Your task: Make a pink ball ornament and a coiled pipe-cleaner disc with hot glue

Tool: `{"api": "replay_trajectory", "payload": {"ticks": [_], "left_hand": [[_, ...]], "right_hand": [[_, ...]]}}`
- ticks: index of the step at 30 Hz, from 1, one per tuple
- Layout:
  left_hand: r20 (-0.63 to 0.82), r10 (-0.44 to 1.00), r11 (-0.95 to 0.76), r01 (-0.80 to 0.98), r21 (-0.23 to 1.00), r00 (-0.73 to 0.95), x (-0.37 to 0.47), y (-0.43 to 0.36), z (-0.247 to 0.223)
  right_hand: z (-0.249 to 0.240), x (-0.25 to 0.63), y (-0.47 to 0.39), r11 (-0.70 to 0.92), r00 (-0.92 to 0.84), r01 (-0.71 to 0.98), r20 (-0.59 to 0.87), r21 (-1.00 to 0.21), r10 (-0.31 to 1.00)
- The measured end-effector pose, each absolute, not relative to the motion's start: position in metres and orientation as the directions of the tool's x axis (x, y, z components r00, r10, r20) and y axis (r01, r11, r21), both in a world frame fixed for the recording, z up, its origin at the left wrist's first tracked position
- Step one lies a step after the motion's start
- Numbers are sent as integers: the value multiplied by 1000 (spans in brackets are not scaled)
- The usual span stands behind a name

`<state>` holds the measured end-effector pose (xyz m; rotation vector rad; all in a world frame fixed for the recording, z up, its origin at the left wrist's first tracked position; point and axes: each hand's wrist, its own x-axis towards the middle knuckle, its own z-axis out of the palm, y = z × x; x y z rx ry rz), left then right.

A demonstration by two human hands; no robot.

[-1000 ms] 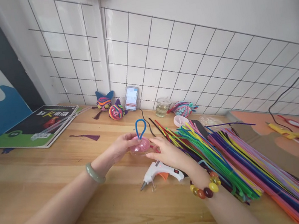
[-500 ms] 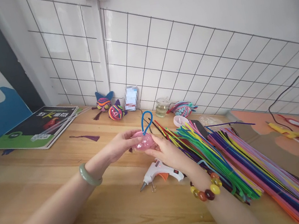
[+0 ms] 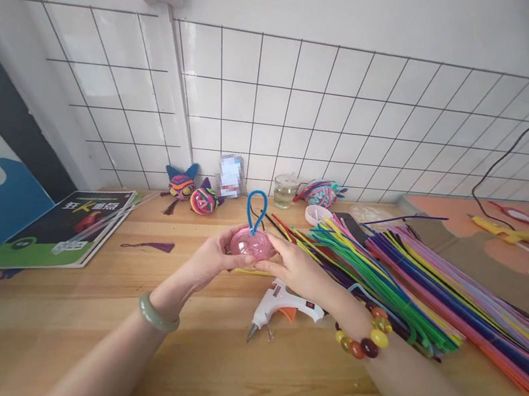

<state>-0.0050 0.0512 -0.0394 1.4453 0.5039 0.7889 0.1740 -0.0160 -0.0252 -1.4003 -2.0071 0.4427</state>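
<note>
Both hands hold a shiny, see-through pink round piece [image 3: 251, 245] above the wooden table, near the middle of the view. My left hand [image 3: 214, 255] grips its left side, thumb below and fingers over the edge. On the right side, my right hand [image 3: 289, 258] pinches it between thumb and fingers. A blue loop [image 3: 257, 209] stands up from the top of the pink piece. Just below my hands, a white glue gun [image 3: 282, 304] rests on the table with its nozzle toward the lower left. Bundles of coloured pipe cleaners [image 3: 380, 280] lie to the right of my right hand.
Two striped fish-like crafts [image 3: 183, 184], a phone [image 3: 231, 176], a glass jar [image 3: 286, 190] and a white-pink ring [image 3: 319, 214] stand along the wall. A purple tassel [image 3: 158, 245] and a book [image 3: 66, 224] are at left. Yellow tool [image 3: 500, 228] at right.
The pink piece has been tilted in my hands and now shows a rounder, flatter face. My left fingers have shifted toward its edge. The view has moved slightly.
</note>
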Motion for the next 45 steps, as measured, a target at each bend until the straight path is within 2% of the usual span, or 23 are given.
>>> {"api": "replay_trajectory", "payload": {"ticks": [3,7,12,14,21,26,37,45], "left_hand": [[207,736,-68,-234,970,645,-4,52,-41],[294,708,-77,-344,936,642,-3,51,-39],[335,693,-49,-422,905,639,-4,50,-40],[350,688,-47,-442,896,636,-4,51,-42],[384,647,-24,-486,873,658,-5,52,-44],[378,643,-2,-493,870,666,-5,53,-45],[354,697,-110,-395,912,623,-5,50,-44],[373,735,-171,-378,910,566,-4,47,-44]], "right_hand": [[-27,172,-16,372,-169,683,359,-629,918],[-32,171,-14,363,-99,566,376,-740,922],[-33,167,-15,360,-136,429,335,-828,932],[-30,165,-17,366,-137,428,341,-826,930],[-17,162,-25,383,-113,587,396,-714,911],[-12,160,-26,406,-135,613,417,-677,899],[-15,169,-23,380,-197,416,326,-826,925],[-18,174,-18,414,-232,336,352,-846,907]]}}
